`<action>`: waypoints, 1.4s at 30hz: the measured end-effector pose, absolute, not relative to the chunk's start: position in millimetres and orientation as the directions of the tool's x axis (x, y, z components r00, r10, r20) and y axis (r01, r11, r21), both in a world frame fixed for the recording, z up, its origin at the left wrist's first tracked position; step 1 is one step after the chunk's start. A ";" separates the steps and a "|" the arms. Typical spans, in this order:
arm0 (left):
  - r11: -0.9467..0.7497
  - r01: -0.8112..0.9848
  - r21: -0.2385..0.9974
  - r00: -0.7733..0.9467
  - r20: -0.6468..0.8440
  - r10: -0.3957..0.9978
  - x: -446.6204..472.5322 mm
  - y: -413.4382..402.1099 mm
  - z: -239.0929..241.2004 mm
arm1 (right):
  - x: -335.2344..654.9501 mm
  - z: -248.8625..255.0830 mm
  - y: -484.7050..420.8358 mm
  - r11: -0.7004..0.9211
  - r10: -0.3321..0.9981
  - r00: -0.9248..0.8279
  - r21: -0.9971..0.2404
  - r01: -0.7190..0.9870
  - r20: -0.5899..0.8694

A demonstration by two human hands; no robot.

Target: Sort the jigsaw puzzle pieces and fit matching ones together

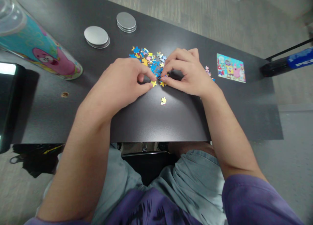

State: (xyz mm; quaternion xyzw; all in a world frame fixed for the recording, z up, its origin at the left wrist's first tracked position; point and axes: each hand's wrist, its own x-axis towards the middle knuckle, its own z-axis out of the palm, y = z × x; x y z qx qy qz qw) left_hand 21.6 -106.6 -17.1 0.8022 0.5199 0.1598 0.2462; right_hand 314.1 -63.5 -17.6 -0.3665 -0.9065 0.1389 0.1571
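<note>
1. Tabletop, dark and smooth, runs across the view in front of a seated person in a purple top; everything below lies or stands on it.
2. Tall container, blue with a pink cartoon figure, occupies the upper left.
3. Dark glossy object sits at the left edge, cut off by the frame.
4. Left hand is bent inward, its thumb and index finger pinched on a yellow puzzle piece.
5. Right hand arches opposite, just beside the left; its thumb and index fingertips nearly meet above another piece. Whether they grip it, one cannot tell.
6. Puzzle pile, loose blue, yellow and pale pieces, spreads between and beyond the hands, partly hidden by the right one.
7. Picture card, showing colourful cartoon figures, lies flat to the right, well apart from the pile.
8. Two stacks of silvery discs, the nearer and the farther, rest beyond the left hand.
9. Small pink cluster of pieces shows past the right wrist.
10. Yellow puzzle piece lies at the left fingertips; a yellow neighbour is just under the right thumb.
11. Lone piece, yellow with a whitish lower edge, lies nearer the person, touching nothing else.
</note>
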 end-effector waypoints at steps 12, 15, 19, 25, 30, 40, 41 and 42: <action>-0.290 0.789 0.542 0.333 0.020 0.943 21.5 -110.9 -18.0 | 330.1 -22.2 -55.7 0.638 0.769 -0.573 -0.286 0.715 0.283; -0.314 0.752 0.579 0.337 0.070 0.939 22.9 -111.7 -17.9 | 326.4 -24.1 -58.4 0.642 0.766 -0.595 -0.275 0.715 0.242; -0.468 0.652 0.596 0.477 0.157 0.865 25.0 -111.4 -26.4 | 330.6 -23.7 -56.4 0.632 0.775 -0.601 -0.261 0.730 0.197; -0.547 0.658 0.517 0.579 0.115 0.807 27.1 -115.8 -29.5 | 348.9 -25.1 -43.0 0.656 0.753 -0.619 -0.326 0.681 0.223; -0.567 0.705 0.426 0.598 0.072 0.798 27.9 -118.1 -29.0 | 357.4 -23.5 -37.8 0.673 0.736 -0.648 -0.325 0.664 0.198; -0.498 0.762 0.415 0.523 0.061 0.850 25.8 -116.0 -28.1 | 365.3 -13.4 -42.3 0.658 0.740 -0.655 -0.376 0.653 0.157; -0.498 0.758 0.421 0.522 0.065 0.850 25.1 -115.4 -28.2 | 361.3 -14.1 -44.1 0.662 0.728 -0.671 -0.399 0.634 0.142; -0.501 0.753 0.427 0.524 0.072 0.849 24.5 -114.7 -28.4 | 355.9 -15.2 -46.2 0.669 0.710 -0.692 -0.426 0.609 0.126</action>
